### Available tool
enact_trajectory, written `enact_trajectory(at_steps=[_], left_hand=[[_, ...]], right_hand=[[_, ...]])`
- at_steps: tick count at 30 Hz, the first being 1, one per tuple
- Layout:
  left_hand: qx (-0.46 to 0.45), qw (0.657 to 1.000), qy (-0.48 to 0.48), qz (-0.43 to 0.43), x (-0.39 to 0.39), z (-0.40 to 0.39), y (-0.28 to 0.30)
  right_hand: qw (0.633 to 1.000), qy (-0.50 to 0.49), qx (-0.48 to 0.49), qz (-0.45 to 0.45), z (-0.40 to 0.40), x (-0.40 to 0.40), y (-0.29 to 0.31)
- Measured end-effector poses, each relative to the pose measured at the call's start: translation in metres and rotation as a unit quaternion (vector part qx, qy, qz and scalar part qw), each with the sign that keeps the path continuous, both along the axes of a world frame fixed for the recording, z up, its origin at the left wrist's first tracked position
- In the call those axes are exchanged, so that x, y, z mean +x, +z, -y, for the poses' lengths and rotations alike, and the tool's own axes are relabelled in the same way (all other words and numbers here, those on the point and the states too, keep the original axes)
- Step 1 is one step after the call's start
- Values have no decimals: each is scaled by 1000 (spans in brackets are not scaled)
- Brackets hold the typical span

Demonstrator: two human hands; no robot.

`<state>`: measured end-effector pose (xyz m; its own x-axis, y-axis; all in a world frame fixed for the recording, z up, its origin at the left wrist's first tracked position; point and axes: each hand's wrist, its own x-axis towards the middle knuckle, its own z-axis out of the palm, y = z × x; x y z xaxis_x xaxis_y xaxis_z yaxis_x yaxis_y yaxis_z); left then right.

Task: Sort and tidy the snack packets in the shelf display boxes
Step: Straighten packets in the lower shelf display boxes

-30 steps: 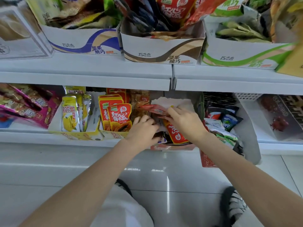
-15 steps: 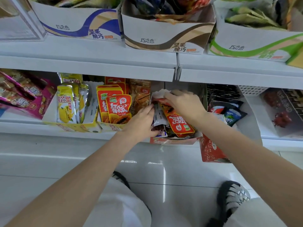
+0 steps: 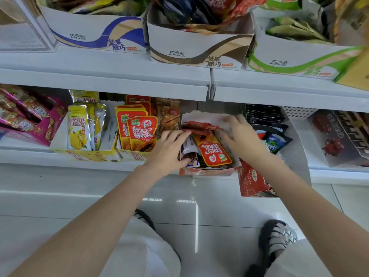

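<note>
A low red display box sits at the front edge of the lower shelf, full of mixed snack packets. A red papaya packet lies upside down on top, with thin red packets behind it. My left hand is at the box's left side, fingers over and thumb under a bundle of white and dark packets. My right hand, blurred, reaches over the box's right side with fingers spread toward the white back flap.
Left of the box stand upright red papaya packets, brown packets and a yellow mango box. A red carton tilts off the shelf edge at right, beside dark packets. Three white boxes line the upper shelf.
My right hand has slid from the box's back left toward its right side. My left hand has pushed deeper into the packets on the left. The camera has moved closer.
</note>
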<state>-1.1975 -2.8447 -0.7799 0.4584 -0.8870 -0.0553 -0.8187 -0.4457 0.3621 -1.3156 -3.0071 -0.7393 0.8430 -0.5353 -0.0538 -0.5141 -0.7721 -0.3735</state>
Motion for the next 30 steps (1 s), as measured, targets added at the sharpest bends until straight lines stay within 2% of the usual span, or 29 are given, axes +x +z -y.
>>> enact_trajectory(at_steps=[3, 6, 7, 8, 10, 13, 15, 17, 20, 24, 27, 30], left_hand=[[6, 1000, -2, -25, -3, -2, 2], [19, 999, -13, -41, -6, -1, 7], [26, 999, -19, -40, -7, 0, 8], [34, 998, -24, -40, -7, 1, 10], [43, 998, -22, -51, -7, 4, 12], [53, 995, -7, -80, -6, 10, 14], [59, 994, -5, -89, -5, 12, 16], [59, 994, -13, -89, -5, 10, 19], [43, 996, -16, -80, -6, -3, 24], [5, 1000, -5, 23, 3, -36, 31], [-34, 994, 56, 89, 18, -60, 33], [-52, 988, 134, 53, 32, -74, 35]], right_hand=[[993, -44, 40, -101, -16, -12, -6], [970, -49, 0, -237, -35, 3, -18], [968, -63, -4, -243, -39, 7, -20], [972, -87, 8, -217, -39, 10, -23], [982, -142, 53, -108, -34, 7, -17], [979, -169, 116, 8, -22, -15, 16], [980, -157, 115, 28, -16, -36, 47], [988, -131, 68, 41, -14, -53, 72], [991, -75, 49, 100, -19, -62, 92], [989, -28, -20, 143, -36, -57, 92], [981, 43, -41, 186, -54, -46, 84], [980, 116, -58, 151, -67, -31, 89]])
